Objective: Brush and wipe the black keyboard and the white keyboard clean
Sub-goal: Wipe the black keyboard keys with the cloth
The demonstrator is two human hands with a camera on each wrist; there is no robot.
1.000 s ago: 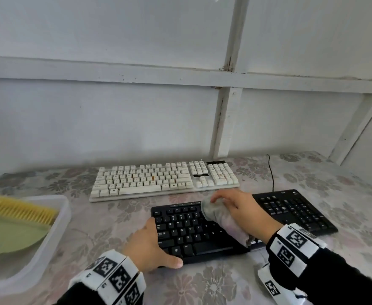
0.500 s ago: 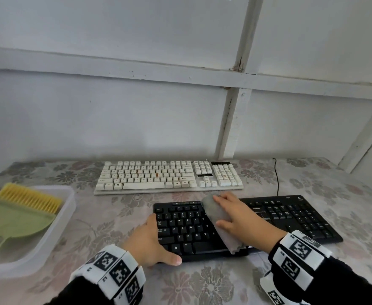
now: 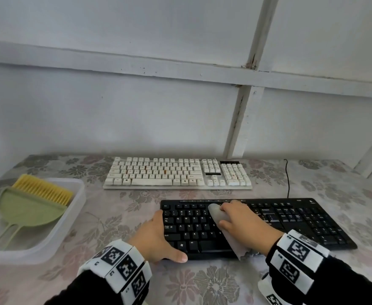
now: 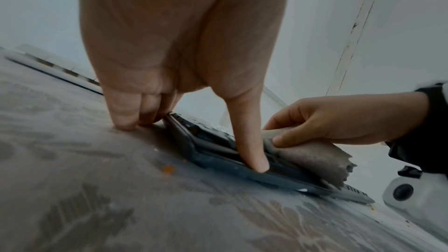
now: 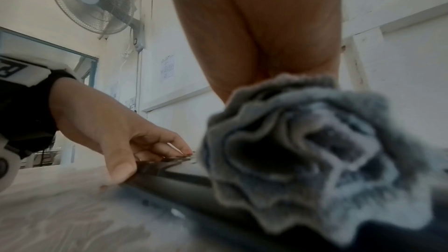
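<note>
At the left edge of the head view a clear tub (image 3: 75, 208) holds a green dustpan (image 3: 26, 210) and a yellow brush (image 3: 41, 189). Your left hand (image 3: 156, 238) clamps the black keyboard (image 3: 301, 221) by its lower-left corner, thumb along the front edge and fingers curled at the side; the board sits low and right of centre, the white keyboard (image 3: 176, 173) above it at mid-frame. Judged light and rigid, the black board would likely slide on the flowered tablecloth (image 3: 119, 221), so hold it by the frame, not the keys. Your right hand (image 3: 244, 223) grasps a soft grey cloth (image 3: 218, 213), pressed on the middle keys; it bunches freely, so keep it gathered. Against the picture half a second earlier, the cloth has moved up toward the top key row; the left hand has not shifted.
</note>
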